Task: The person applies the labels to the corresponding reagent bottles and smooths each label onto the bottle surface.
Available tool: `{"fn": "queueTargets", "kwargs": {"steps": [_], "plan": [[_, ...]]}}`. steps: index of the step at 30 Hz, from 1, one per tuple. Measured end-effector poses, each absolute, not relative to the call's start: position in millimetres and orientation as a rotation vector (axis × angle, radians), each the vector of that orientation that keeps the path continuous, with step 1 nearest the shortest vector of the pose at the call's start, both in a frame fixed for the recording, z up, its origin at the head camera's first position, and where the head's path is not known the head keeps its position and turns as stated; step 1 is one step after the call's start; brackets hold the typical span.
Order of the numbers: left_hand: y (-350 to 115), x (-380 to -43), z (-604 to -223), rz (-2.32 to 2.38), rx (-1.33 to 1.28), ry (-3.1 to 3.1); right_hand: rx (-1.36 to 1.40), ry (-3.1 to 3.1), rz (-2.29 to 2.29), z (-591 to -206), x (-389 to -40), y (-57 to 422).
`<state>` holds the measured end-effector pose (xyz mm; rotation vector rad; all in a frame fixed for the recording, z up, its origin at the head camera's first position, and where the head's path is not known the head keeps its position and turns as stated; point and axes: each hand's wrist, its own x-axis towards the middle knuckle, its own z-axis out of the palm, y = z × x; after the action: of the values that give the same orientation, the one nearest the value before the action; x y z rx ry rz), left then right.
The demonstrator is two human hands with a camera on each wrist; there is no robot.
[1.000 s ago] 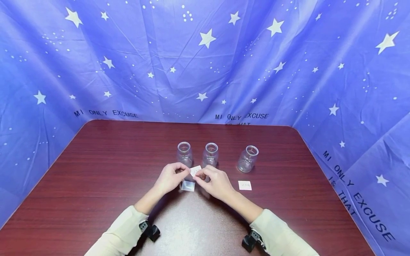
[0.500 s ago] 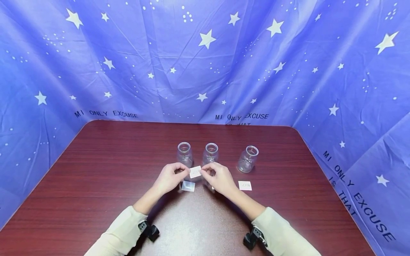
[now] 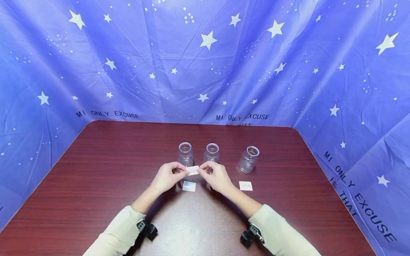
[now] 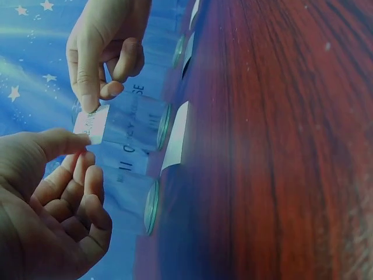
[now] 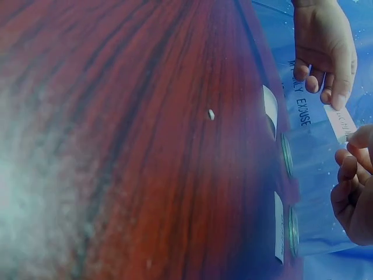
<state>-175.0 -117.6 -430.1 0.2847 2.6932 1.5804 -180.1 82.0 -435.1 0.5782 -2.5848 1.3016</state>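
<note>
A small white paper label (image 3: 193, 170) with dark writing is stretched between both hands, above the table and in front of the jars. My left hand (image 3: 168, 176) pinches its left edge between thumb and forefinger. The right edge is pinched by the thumb and forefinger of my right hand (image 3: 217, 178). In the left wrist view the label (image 4: 92, 123) shows its written face. Just beyond the hands stand a left glass jar (image 3: 185, 151) and a middle glass jar (image 3: 212, 151), both partly hidden. On the table below lies a shiny pale square (image 3: 189, 186), curled up in the left wrist view.
A third glass jar (image 3: 248, 161) stands to the right, with a written white label (image 3: 245, 186) lying in front of it. Another white label (image 5: 278, 227) shows in the right wrist view. A starry blue curtain (image 3: 205, 71) surrounds the dark red wooden table (image 3: 96, 170).
My right hand's fingers have shifted from across the label to its right edge, uncovering the writing. The held label has moved slightly left and turned a little more level.
</note>
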Motion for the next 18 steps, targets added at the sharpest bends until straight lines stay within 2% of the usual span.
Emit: {"fn": "queueTargets", "kwargs": {"steps": [18], "plan": [[-129.0, -181.9, -428.2, 1.454, 0.14, 2.814, 0.591, -2.54, 1.26, -442.9, -185.7, 62.5]]}}
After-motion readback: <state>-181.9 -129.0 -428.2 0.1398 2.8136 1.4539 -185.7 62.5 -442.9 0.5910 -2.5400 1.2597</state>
